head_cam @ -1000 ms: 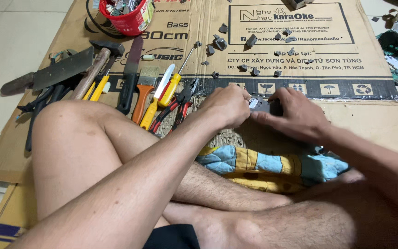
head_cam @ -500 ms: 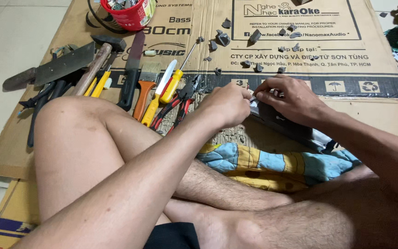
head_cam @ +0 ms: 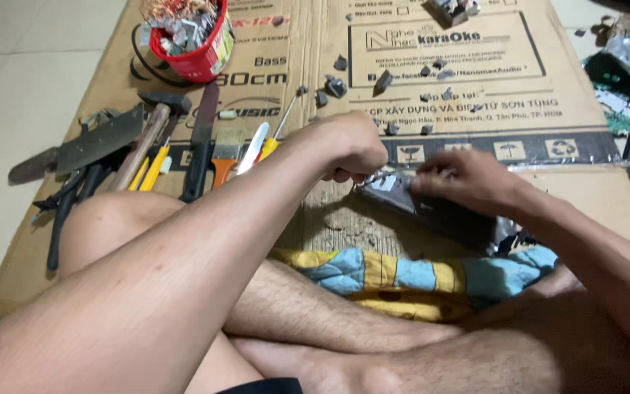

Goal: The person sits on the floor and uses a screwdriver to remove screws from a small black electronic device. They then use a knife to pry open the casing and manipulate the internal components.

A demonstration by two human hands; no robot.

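From the head view, you are seated cross-legged on a flattened cardboard sheet, and the dark flat electronic part lies on that sheet just in front of your shins, between your two hands; your left hand is curled into a loose fist over its near-left corner, fingers pressed together and seemingly pinching a small metal piece there, though what exactly sits under the knuckles is hidden; your right hand rests on the part's top edge, fingertips pinched down on it; the part looks rigid and thin, probably light, with a dull grey face and a shiny foil-like patch, so judge it stiff but fragile at its small fittings; hold it by the outer edges rather than the face; left of the part, on the sheet, lie a wooden-handled hammer, a dark flat blade, an orange brush and a yellow-handled screwdriver, all hard and smooth; farther up the sheet stands a red plastic cup full of metal scraps, and small grey chips scatter beyond the part; nearer you than the part, a soft quilted cloth in yellow and blue lies under your legs.
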